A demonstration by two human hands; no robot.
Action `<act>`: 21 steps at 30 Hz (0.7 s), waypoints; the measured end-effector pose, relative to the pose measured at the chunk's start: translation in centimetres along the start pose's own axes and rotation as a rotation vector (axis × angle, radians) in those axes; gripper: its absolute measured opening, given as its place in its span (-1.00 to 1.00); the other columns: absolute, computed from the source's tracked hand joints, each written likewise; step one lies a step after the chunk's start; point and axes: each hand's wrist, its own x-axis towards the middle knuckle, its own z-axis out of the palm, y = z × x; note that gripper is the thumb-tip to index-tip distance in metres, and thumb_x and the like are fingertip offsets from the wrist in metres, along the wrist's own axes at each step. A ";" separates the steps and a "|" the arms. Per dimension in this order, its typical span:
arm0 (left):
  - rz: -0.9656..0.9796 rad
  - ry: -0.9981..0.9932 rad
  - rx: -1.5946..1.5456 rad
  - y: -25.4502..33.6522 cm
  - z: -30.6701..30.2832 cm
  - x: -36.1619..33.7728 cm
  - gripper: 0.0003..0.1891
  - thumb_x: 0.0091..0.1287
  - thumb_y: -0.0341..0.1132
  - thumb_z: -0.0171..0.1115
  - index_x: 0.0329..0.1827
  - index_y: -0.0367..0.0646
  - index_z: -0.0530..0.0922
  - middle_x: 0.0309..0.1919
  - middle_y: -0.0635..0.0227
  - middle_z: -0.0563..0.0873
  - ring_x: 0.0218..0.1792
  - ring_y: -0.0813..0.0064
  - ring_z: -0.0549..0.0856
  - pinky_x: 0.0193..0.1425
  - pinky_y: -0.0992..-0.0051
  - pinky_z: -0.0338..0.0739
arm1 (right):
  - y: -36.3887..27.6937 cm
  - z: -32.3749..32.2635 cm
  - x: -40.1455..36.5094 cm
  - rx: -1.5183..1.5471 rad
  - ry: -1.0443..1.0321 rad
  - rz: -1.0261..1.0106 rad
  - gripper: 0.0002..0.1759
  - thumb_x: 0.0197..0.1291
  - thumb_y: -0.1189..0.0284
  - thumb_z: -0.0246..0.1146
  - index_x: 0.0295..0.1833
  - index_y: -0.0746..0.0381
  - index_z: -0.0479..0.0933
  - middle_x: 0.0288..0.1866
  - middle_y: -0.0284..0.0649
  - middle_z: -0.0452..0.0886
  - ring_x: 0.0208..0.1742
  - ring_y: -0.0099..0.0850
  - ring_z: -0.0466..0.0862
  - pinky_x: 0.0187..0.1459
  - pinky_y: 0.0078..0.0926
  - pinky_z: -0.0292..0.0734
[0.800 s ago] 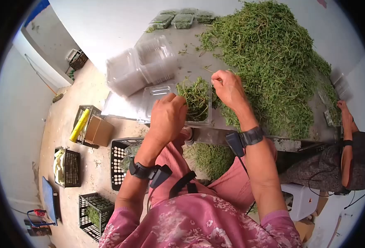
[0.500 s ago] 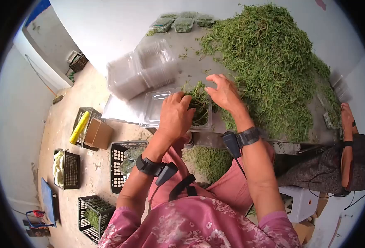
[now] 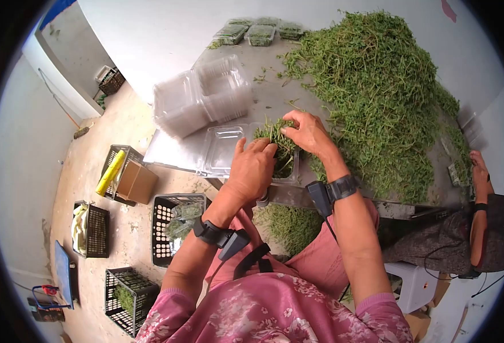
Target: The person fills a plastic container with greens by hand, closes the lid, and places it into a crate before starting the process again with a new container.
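Note:
A clear plastic clamshell box [image 3: 223,150] lies with its lid spread to the left, at the table's near edge. Leafy green sprigs [image 3: 285,150] fill its right half. My left hand [image 3: 253,167] reaches over the box with curled fingers closed on the sprigs; its fingertips are partly hidden among the leaves. From the right, my right hand [image 3: 309,132] pinches the upper sprigs between thumb and fingers, above the box's far side.
A tall heap of greens [image 3: 372,97] covers the table's right side. Stacked empty clamshells [image 3: 203,94] stand left, and filled boxes [image 3: 260,35] line the back. Crates [image 3: 163,231] sit on the floor. A co-worker's hand [image 3: 479,171] is at far right.
My right hand has come down and closed on the sprigs, its fingers spread before. My left hand has shifted right, further over the greens. The view has tilted slightly.

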 end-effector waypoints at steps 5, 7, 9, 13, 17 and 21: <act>-0.029 -0.036 -0.040 0.1 -0.4 -0.2 -0.65 0.34 -0.38 0.22 0.20 -0.13 0.55 0.23 0.17 0.62 0.30 0.21 0.56 0.53 -0.03 0.18 | -0.5 0.0 -0.3 0.077 0.093 -0.012 -0.69 0.13 0.40 0.40 -0.04 0.32 0.66 -0.23 0.01 0.75 -0.21 -0.14 0.74 -0.11 -0.26 0.60; -0.026 -0.032 -0.036 -0.1 -0.2 -0.3 -0.65 0.35 -0.38 0.21 0.20 -0.12 0.55 0.23 0.18 0.62 0.31 0.22 0.56 0.53 -0.03 0.17 | -0.5 -0.1 -0.4 0.079 0.118 -0.043 -0.76 0.16 0.43 0.40 -0.08 0.31 0.67 -0.35 -0.20 0.70 -0.37 -0.42 0.60 -0.28 -0.40 0.53; -0.028 -0.032 -0.032 -0.1 -0.2 -0.3 -0.65 0.35 -0.38 0.21 0.21 -0.12 0.55 0.23 0.19 0.61 0.31 0.22 0.56 0.53 -0.03 0.17 | -0.6 -0.1 -0.4 0.086 0.134 -0.063 -0.80 0.18 0.46 0.39 -0.12 0.32 0.68 -0.41 -0.30 0.68 -0.44 -0.54 0.54 -0.35 -0.46 0.49; -0.038 -0.043 -0.024 0.1 -0.3 -0.3 -0.65 0.36 -0.37 0.20 0.21 -0.12 0.55 0.25 0.21 0.61 0.33 0.23 0.55 0.54 -0.03 0.16 | -1.0 -0.5 -0.7 0.077 0.167 -0.117 -0.84 0.16 0.47 0.38 -0.19 0.34 0.65 -0.39 -0.11 0.69 -0.38 -0.29 0.64 -0.27 -0.33 0.53; -0.045 -0.056 -0.013 0.1 -0.4 -0.3 -0.65 0.36 -0.37 0.21 0.21 -0.11 0.55 0.26 0.22 0.60 0.34 0.24 0.54 0.53 -0.05 0.16 | -0.6 -0.3 -0.6 0.013 0.230 -0.200 -0.85 0.15 0.46 0.39 -0.23 0.32 0.62 -0.35 -0.03 0.67 -0.32 -0.11 0.67 -0.22 -0.23 0.55; -0.041 -0.063 0.015 0.1 -0.3 -0.2 -0.64 0.35 -0.37 0.22 0.22 -0.10 0.54 0.26 0.22 0.59 0.34 0.24 0.53 0.53 -0.06 0.16 | -0.4 -0.1 -0.5 -0.024 0.241 -0.214 -0.84 0.14 0.45 0.40 -0.23 0.30 0.62 -0.30 -0.02 0.65 -0.25 -0.01 0.66 -0.19 -0.16 0.55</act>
